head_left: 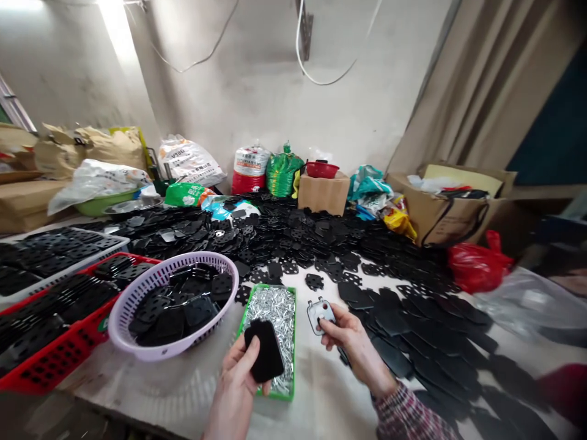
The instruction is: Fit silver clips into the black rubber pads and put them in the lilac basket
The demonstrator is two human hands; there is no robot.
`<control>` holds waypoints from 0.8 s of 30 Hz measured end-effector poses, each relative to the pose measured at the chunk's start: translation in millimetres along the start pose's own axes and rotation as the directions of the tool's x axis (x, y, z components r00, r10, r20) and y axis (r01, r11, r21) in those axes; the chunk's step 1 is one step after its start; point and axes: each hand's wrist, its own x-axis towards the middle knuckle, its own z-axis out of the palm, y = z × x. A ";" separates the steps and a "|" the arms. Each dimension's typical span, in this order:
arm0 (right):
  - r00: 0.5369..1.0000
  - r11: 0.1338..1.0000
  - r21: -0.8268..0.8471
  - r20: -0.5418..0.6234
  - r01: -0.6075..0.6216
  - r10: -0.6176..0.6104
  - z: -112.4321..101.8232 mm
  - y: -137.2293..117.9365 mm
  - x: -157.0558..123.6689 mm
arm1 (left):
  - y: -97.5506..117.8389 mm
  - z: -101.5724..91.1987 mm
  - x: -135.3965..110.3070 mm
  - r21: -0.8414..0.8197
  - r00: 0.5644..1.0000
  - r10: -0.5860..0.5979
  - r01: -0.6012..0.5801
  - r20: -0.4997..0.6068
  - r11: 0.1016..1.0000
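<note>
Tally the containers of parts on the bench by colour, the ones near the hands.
Green tray: 1
Lilac round basket: 1
Red crate: 1
White crate: 1
Total: 4

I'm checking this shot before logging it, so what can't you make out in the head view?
Head view:
The silver pieces in the green tray: too small to identify, and partly hidden by the black pad.
The black pad: the face toward the left hand is hidden.
The white plate: partly covered by the right hand.
The purple basket: lower pieces hidden by upper ones.
The red crate: cut off by the left edge.
</note>
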 end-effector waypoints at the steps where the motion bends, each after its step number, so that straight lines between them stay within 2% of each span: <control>1: 1.000 0.997 0.080 0.001 0.001 -0.001 5.2 -3.8 -5.7 | -1.6 0.6 -0.1 0.001 1.000 -0.002 0.002 -0.012 1.000; 5: 0.999 0.980 0.198 0.028 0.015 -0.021 24.8 -20.0 -20.2 | -6.6 5.1 -1.7 0.014 0.998 0.013 -0.012 -0.069 1.000; 8: 0.999 0.977 0.213 0.045 0.004 -0.014 39.9 -27.5 -26.0 | -11.1 8.9 -3.1 0.044 0.999 0.052 -0.051 -0.009 0.998; 12: 1.000 0.981 0.193 -0.015 -0.007 0.010 59.8 -21.8 -30.8 | -17.8 13.3 -5.3 0.070 0.996 0.059 -0.064 0.073 0.995; 15: 0.993 0.995 0.095 -0.110 0.044 -0.033 72.2 -12.4 -32.6 | -18.4 18.2 -8.0 0.085 0.996 0.064 -0.070 0.066 0.994; 18: 0.976 0.990 -0.059 -0.168 0.130 -0.138 81.6 -9.3 -34.8 | -15.5 22.0 -11.3 0.193 0.990 0.119 -0.133 0.081 0.972; 24: 0.959 0.939 -0.271 -0.126 0.212 -0.253 88.5 -16.8 -41.4 | -13.4 14.6 -14.2 0.358 0.980 0.193 -0.201 0.058 0.912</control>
